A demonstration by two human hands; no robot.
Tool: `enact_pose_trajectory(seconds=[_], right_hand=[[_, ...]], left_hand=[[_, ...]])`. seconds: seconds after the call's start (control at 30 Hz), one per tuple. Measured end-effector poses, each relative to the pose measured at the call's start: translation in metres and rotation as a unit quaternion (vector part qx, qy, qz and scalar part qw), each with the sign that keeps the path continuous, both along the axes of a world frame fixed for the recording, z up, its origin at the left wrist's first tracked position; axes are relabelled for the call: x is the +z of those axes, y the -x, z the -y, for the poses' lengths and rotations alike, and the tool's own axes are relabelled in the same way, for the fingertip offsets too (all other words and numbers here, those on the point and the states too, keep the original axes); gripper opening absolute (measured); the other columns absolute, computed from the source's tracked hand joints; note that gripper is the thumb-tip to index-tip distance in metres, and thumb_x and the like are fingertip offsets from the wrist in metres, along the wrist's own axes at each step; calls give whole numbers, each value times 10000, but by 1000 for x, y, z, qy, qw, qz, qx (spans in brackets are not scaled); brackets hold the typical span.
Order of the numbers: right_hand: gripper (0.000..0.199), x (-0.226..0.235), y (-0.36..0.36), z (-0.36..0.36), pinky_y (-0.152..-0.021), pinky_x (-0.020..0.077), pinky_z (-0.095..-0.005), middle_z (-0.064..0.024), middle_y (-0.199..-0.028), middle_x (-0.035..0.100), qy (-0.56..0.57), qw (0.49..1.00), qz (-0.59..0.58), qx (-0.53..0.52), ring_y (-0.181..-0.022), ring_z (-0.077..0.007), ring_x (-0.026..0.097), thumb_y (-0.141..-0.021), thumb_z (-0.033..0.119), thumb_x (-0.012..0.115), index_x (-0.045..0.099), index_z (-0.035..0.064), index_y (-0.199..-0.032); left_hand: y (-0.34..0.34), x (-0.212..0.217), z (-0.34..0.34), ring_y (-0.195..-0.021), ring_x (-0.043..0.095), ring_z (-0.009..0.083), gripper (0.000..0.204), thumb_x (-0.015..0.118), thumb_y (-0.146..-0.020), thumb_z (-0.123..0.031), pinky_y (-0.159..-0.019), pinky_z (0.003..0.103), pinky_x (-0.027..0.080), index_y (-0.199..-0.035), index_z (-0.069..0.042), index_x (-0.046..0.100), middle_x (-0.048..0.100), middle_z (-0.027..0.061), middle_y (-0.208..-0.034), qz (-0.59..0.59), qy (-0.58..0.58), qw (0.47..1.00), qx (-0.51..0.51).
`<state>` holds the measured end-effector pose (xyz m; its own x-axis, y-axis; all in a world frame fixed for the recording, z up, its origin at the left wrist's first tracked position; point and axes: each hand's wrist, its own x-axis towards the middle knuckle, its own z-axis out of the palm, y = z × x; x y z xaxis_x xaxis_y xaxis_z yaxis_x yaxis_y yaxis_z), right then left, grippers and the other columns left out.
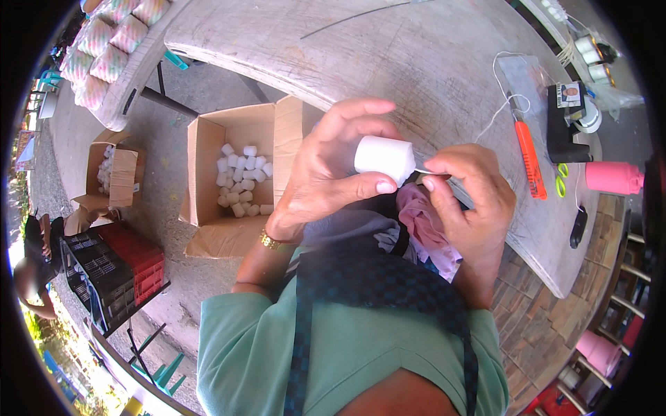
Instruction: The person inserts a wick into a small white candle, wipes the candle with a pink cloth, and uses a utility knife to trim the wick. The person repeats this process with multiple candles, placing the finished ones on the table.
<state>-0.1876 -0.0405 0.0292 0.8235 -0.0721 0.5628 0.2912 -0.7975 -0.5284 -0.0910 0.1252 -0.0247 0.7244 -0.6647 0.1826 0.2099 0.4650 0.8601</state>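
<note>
My left hand (326, 163) has its thumb and fingers round a white cylindrical roll (381, 158), held lying on its side above my lap. Its right end, a little ragged at the rim, faces my right hand (475, 197). Thumb and forefinger of that hand pinch a thin greyish piece (422, 170) that touches the end of the roll; it is too small to name. Beneath the hands lies pink and grey cloth (421, 218) on my lap. To the left, an open cardboard box (208, 149) contains several similar white rolls (243, 177).
On the table (416, 62) are an orange-handled knife (528, 159), green scissors (560, 182), a pink bottle (614, 177), and a black stand (565, 132). Left stand a smaller box (125, 177), stacked crates (114, 267), and bagged pastel goods (111, 62).
</note>
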Motion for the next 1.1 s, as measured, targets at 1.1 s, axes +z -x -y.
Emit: enact_pose_trajectory(seconds=[1.1], right_hand=[[212, -10, 14, 2, -602, 450, -302, -66, -772, 632, -101, 994, 12, -50, -656, -178, 595, -740, -65, 709, 631, 19, -919]], left_hand=[[11, 11, 30, -1050, 602, 204, 602, 812, -743, -148, -930, 346, 484, -1251, -12, 519, 629, 154, -1132, -18, 53, 998, 23]])
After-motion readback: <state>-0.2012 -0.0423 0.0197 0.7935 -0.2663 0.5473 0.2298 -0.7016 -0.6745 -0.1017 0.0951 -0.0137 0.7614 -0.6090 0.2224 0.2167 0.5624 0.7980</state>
